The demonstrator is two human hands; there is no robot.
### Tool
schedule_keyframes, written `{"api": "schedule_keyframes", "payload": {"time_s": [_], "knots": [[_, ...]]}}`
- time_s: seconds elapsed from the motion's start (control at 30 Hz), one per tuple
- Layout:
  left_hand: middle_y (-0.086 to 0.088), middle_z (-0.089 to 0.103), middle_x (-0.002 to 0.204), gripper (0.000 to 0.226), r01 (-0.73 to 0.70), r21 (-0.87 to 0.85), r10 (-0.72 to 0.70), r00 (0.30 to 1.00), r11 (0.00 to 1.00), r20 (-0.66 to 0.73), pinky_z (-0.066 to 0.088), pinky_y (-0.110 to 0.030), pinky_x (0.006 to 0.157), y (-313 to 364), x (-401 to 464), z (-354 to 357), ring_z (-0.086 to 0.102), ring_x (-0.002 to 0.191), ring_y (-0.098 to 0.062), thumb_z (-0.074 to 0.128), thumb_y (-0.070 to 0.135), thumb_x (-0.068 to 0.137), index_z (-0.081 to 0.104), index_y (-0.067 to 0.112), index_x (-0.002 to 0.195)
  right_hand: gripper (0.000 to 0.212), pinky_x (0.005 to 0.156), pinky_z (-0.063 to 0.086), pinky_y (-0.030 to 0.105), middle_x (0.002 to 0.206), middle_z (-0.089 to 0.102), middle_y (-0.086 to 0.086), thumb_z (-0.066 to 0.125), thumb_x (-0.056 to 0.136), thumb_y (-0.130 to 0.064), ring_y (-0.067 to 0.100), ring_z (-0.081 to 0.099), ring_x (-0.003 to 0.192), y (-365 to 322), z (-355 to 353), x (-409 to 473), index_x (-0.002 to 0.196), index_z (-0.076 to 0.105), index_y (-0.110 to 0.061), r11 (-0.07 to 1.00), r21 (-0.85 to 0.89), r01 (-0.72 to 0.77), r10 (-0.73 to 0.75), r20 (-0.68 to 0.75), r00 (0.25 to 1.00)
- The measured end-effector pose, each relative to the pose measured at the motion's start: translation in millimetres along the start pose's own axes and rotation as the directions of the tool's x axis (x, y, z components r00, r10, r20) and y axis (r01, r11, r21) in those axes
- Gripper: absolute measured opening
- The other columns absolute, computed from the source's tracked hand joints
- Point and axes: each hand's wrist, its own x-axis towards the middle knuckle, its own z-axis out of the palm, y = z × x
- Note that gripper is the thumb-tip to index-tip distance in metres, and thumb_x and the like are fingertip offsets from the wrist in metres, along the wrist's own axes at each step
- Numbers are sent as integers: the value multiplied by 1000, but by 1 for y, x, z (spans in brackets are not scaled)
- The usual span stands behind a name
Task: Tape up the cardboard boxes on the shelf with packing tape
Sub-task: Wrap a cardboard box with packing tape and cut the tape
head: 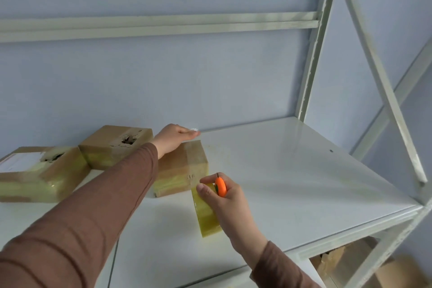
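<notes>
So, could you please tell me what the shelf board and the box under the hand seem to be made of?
The shelf board looks like painted sheet metal: smooth, pale and glossy, with a soft sheen. The box under the left hand looks like brown matte cardboard, banded with shiny yellowish plastic tape.

3 brown cardboard boxes on white shelf, yellowish tape bands on sides. Two left boxes have torn tops. Packing tape roll at front, upright.

A storeroom: bare metal shelving, taped cardboard boxes, plain wall
</notes>
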Motion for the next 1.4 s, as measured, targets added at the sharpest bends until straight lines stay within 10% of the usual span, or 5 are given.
{"api": "schedule_keyframes", "payload": {"time_s": [0.5, 0.8, 0.97, 1.27, 1.4], "knots": [[-10, 41, 160, 68, 170, 422, -119, 982, 891, -145, 42, -45, 111, -18, 18, 19, 46, 141, -31, 35, 51, 106, 14, 21, 163, 15, 59, 45, 29, 66, 60, -12, 76, 88, -43, 10, 53, 61, 18, 0, 11, 96, 71, -30, 999, -7, -44, 44, -31, 999], [5, 75, 106, 28, -203, 640, 472, 835, 741, -282, 41, -39, 95, -12, 8, 26, 61, 105, -21, 51, 36, 105, 77, 24, 107, 18, 60, 45, 31, 67, 60, -12, 76, 87, -45, 10, 53, 63, 21, 1, 11, 97, 71, -31, 999, -13, -41, 41, -35, 999], [1, 69, 84, 57, -40, 524, 117, 987, 850, -114, 46, -35, 68, -14, 12, 30, 65, 83, -22, 36, 55, 105, 70, 14, 84, 17, 61, 46, 29, 71, 62, -8, 75, 88, -46, 9, 54, 63, 19, -1, 11, 98, 70, -33, 999, -38, -37, 37, -13, 999], [8, 70, 109, 59, -91, 566, 345, 867, 820, -361, 51, -39, 85, -2, -9, 30, 62, 107, -18, 33, 66, 101, 73, 24, 100, 19, 61, 47, 27, 74, 65, -9, 72, 89, -52, 6, 56, 64, 19, -6, 13, 98, 69, -36, 993, -102, -55, 55, -6, 998], [8, 44, 157, 88, -258, 607, 295, 955, 752, 40, 26, -49, 120, -7, -43, 0, 32, 147, -19, 22, 100, 75, 59, 48, 135, 18, 64, 46, 23, 73, 63, -14, 69, 92, -54, 5, 54, 65, 19, -12, 13, 101, 69, -38, 993, -108, -38, 41, 24, 999]]}}
